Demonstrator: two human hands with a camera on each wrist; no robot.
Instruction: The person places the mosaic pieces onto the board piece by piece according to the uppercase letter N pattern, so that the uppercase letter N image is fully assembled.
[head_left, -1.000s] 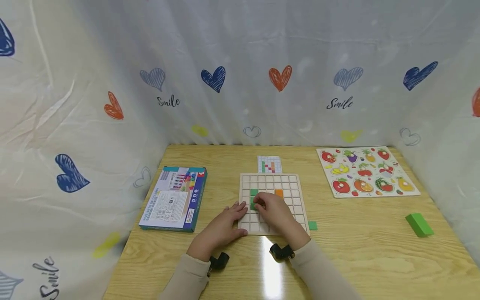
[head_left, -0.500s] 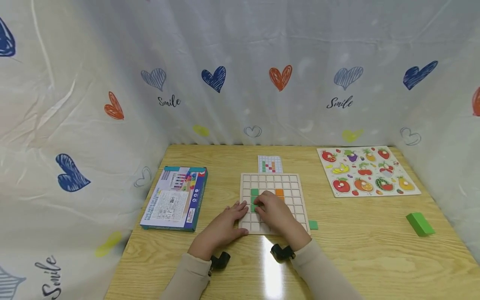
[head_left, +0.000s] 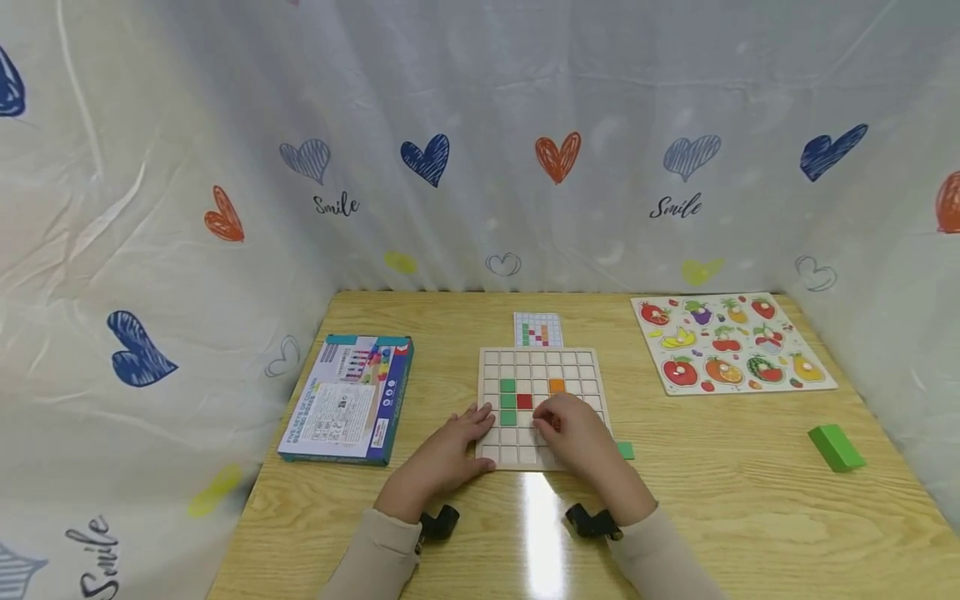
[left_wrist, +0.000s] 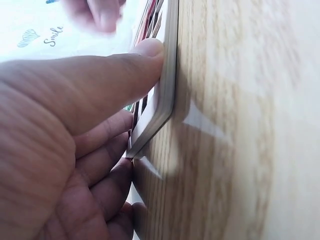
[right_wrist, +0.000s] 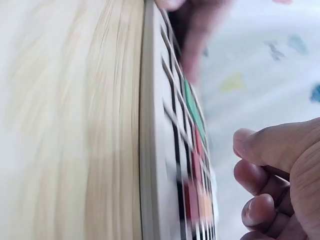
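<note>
A wooden grid board [head_left: 540, 357] lies on the table, with green tiles [head_left: 507, 402] in one column, a red tile [head_left: 525, 402] beside the middle green one and an orange tile [head_left: 557, 386] further right. My left hand [head_left: 442, 457] rests at its lower left corner, thumb on the near edge in the left wrist view and fingers along the left side. Over the right part of the board hovers my right hand [head_left: 576, 433], fingers loosely curled, covering some cells. In the right wrist view nothing shows between thumb [right_wrist: 270, 147] and fingertips.
Behind the board lies a pattern card [head_left: 537, 330]. A loose green tile [head_left: 626, 450] lies by its right edge. At left is a flat blue box [head_left: 348, 400]; at right are a fruit puzzle board [head_left: 735, 343] and a green block [head_left: 837, 448]. A printed curtain [head_left: 502, 100] surrounds the table.
My right hand has drawn back to the right from beside the green column, uncovering the red tile and the full green column. My left hand has stayed in place.
</note>
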